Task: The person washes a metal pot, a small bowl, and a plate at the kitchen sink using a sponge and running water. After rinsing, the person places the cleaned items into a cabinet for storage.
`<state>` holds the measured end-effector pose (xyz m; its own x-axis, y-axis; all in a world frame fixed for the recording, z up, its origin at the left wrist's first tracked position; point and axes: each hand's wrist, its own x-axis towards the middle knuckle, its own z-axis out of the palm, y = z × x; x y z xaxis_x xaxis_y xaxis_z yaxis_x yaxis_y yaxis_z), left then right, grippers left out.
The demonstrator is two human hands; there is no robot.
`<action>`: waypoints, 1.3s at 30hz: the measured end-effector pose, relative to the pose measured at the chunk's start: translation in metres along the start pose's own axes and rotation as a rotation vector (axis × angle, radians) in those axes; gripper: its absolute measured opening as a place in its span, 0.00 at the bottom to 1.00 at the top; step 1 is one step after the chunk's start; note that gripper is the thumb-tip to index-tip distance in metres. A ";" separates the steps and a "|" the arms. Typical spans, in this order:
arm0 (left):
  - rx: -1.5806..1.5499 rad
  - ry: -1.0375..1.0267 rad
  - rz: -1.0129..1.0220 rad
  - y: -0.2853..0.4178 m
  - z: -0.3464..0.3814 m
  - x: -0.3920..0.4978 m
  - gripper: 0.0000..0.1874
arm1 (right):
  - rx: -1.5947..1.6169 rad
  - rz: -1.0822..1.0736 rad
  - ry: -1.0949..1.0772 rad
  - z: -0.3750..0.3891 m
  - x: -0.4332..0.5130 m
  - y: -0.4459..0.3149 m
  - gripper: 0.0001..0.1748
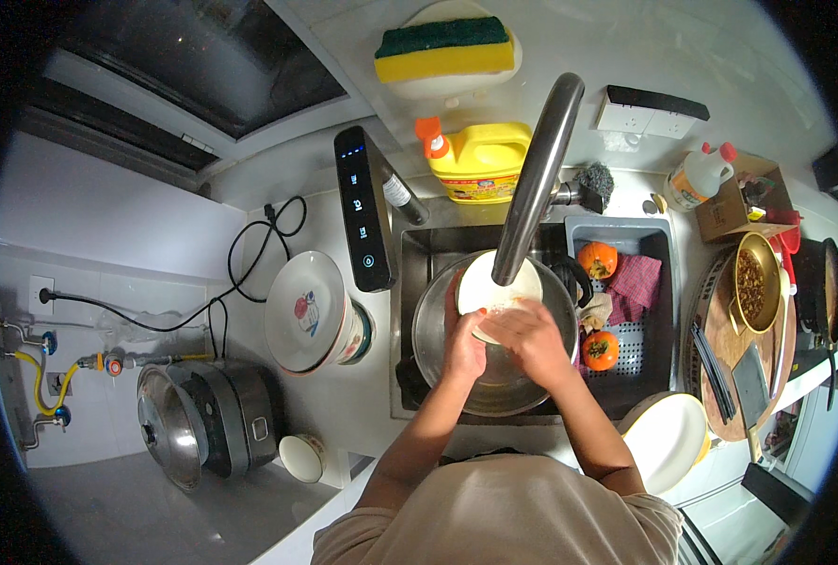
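Note:
My left hand (465, 339) holds a small white bowl (489, 279) by its left side, beneath the mouth of the metal faucet (540, 176). The fingers of my right hand (528, 339) lie over the bowl's lower inner part, somewhat blurred. Under both hands a large round metal pan (437, 353) sits in the stainless steel sink (426, 244). Whether water is running cannot be made out clearly.
Right of the pan, a grey draining basket (620, 226) holds persimmons (600, 351) and a checked cloth (634, 282). Stacked plates (304, 314) stand left; a round cutting board (733, 353) with a cleaver (751, 381) lies right. A yellow detergent jug (482, 159) stands behind the sink.

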<state>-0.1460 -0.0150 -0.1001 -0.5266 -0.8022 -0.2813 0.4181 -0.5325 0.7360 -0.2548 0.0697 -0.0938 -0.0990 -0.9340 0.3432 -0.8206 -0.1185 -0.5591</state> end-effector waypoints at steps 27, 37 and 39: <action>0.456 -0.512 -0.131 0.021 -0.004 0.078 0.29 | 1.317 0.547 -0.077 -0.025 -0.028 0.033 0.11; -0.037 -0.229 -0.383 0.012 -0.011 0.068 0.19 | 1.724 0.515 0.173 -0.011 -0.024 0.041 0.30; -0.101 -0.215 -0.410 0.008 -0.023 0.068 0.18 | 1.836 0.544 0.234 -0.007 -0.019 0.040 0.35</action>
<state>-0.1613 -0.0806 -0.1276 -0.7998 -0.4525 -0.3944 0.2086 -0.8257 0.5242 -0.2904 0.0850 -0.1172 -0.2907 -0.9489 -0.1227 0.8097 -0.1756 -0.5600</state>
